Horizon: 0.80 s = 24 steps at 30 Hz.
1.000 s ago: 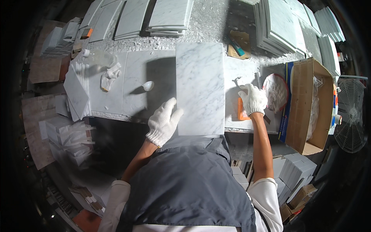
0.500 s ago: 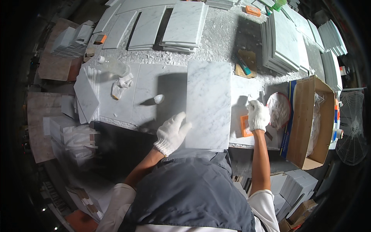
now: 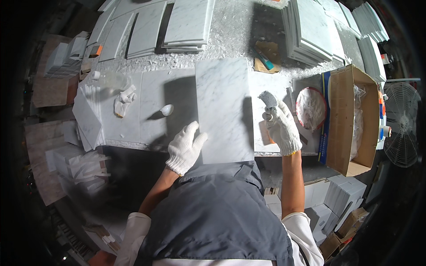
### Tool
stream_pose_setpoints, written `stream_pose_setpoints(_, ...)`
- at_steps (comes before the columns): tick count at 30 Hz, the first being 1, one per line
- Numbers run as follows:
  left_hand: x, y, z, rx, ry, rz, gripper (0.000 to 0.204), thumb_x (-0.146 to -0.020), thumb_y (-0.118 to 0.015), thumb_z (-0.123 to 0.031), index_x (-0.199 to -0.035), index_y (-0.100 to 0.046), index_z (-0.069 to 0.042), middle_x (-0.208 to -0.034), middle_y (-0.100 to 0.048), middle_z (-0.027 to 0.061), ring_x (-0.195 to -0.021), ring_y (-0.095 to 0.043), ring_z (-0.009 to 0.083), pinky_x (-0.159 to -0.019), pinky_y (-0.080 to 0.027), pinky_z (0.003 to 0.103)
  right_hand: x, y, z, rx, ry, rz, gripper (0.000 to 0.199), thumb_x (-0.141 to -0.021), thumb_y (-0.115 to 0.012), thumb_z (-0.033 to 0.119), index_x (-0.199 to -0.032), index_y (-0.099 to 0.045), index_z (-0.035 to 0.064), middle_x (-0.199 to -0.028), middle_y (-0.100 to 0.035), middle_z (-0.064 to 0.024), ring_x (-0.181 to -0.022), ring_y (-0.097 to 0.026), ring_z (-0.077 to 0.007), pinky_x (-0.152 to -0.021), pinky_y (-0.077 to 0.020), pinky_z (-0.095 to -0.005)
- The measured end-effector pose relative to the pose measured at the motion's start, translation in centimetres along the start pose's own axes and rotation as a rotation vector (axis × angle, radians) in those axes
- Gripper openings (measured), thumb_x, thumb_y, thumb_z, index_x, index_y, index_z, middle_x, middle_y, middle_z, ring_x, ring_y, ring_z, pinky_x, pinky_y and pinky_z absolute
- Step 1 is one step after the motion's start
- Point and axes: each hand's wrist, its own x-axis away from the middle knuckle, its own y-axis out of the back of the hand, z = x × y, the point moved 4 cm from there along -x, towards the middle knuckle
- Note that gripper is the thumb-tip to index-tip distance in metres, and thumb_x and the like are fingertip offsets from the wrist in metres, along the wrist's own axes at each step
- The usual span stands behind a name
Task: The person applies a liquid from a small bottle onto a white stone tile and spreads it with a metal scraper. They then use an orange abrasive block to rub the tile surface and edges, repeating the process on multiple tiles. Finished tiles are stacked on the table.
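Note:
A pale, grey-veined marble tile (image 3: 224, 106) lies lengthwise in front of me, its near end over the bench edge by my apron. My left hand (image 3: 185, 148), in a white knit glove, rests at the tile's left edge with fingers stretched and apart. Beyond the tile's right edge, my gloved right hand (image 3: 282, 128) grips a small grey pad (image 3: 268, 98) that sticks up past the fingers; it resembles sandpaper. Under that hand an orange piece (image 3: 266, 133) is partly hidden. A round red-rimmed container with white paste (image 3: 311, 108) sits further right.
An open cardboard box (image 3: 350, 119) stands at the right, near a fan (image 3: 403, 119). Stacked tiles (image 3: 188, 22) and another tile stack (image 3: 310, 31) line the back. At left are a clear bottle (image 3: 113, 81), a crumpled glove (image 3: 125, 101) and a white cup-like piece (image 3: 167, 110).
My right hand has lifted from the orange piece area and moved toward the tile, now showing the grey pad. My left hand stays at the tile's left edge. The whole view has shifted.

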Motion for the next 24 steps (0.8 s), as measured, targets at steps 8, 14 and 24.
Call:
stream_pose_setpoints(8, 0.1, 0.0, -0.3, 0.004, -0.040, -0.042, 0.049, -0.095, -0.068, -0.040, -0.129, -0.059, -0.007, -0.117, -0.070, 0.0174, -0.102, -0.069, 0.0391, -0.082, -0.055, 0.050, 2.0, -8.1, 2.6, 0.908, 0.443, -0.031, 0.043, -0.094, -0.068, 0.001, -0.137, -0.065, 0.0054, -0.117, -0.073, -0.0117, -0.100, -0.070, -0.0223, -0.085, -0.0560, -0.0320)
stream_pose_setpoints(14, 0.1, 0.3, -0.7, -0.041, -0.026, -0.007, 0.048, -0.095, -0.068, -0.039, -0.130, -0.058, -0.007, -0.116, -0.070, 0.0177, -0.099, -0.069, 0.0399, -0.080, -0.055, 0.051, -1.1, -14.0, 1.5, 1.900, 0.446, 0.073, 0.029, -0.095, -0.060, 0.014, -0.122, -0.072, 0.0157, -0.095, -0.066, -0.0113, -0.081, -0.067, -0.0306, -0.066, -0.0529, -0.0410)
stream_pose_setpoints(24, 0.3, 0.1, -0.5, -0.069, -0.075, -0.052, 0.048, -0.094, -0.069, -0.035, -0.131, -0.056, -0.007, -0.115, -0.069, 0.0175, -0.099, -0.068, 0.0412, -0.080, -0.055, 0.053, -2.1, -13.9, 1.5, 1.973, 0.569, 0.197, 0.028, -0.092, -0.056, 0.007, -0.117, -0.067, 0.0030, -0.097, -0.063, -0.0207, -0.085, -0.063, -0.0382, -0.067, -0.0489, -0.0506)
